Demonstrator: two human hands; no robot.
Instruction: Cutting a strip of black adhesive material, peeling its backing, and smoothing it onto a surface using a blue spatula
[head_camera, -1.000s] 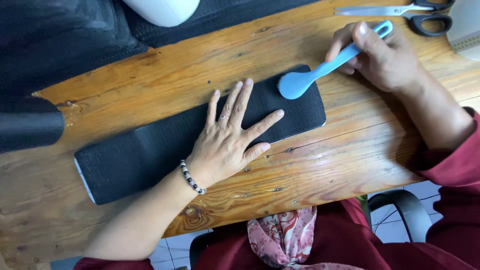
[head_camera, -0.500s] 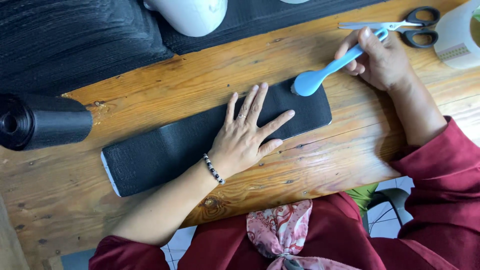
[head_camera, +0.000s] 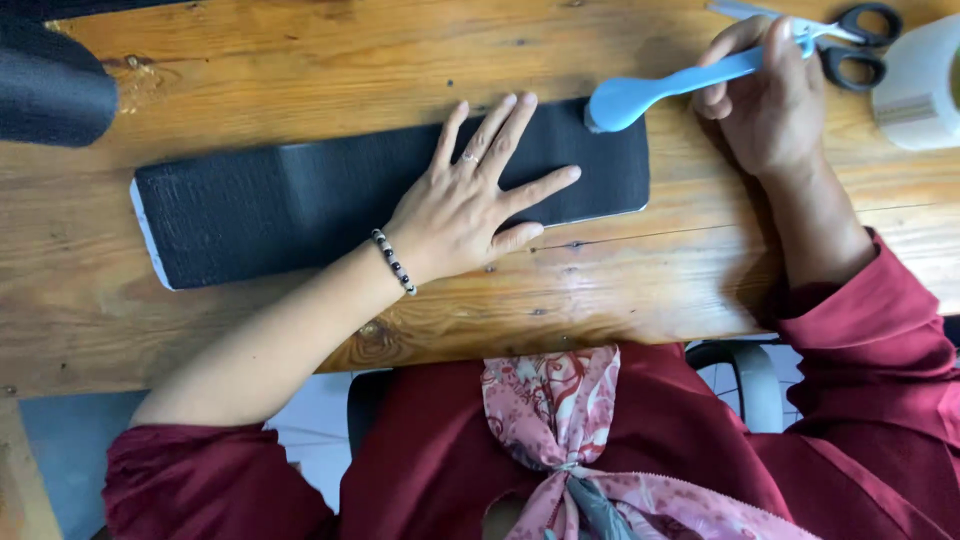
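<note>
Craft workshop; wooden worktable (head_camera: 300, 60); scissors (head_camera: 850, 40); tape roll (head_camera: 925, 85); black fabric roll (head_camera: 50, 90)

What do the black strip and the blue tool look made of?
Black strip: likely matte leather or leatherette, going by its fine grain and pale cut edge. Blue tool in the right hand: probably plastic, smooth, uniformly coloured, softly glossy. The left hand lies flat on the strip.

1 strip (head_camera: 300, 200), 1 spatula (head_camera: 640, 95), 1 scissors (head_camera: 850, 40), 1 tape roll (head_camera: 925, 90)
</note>
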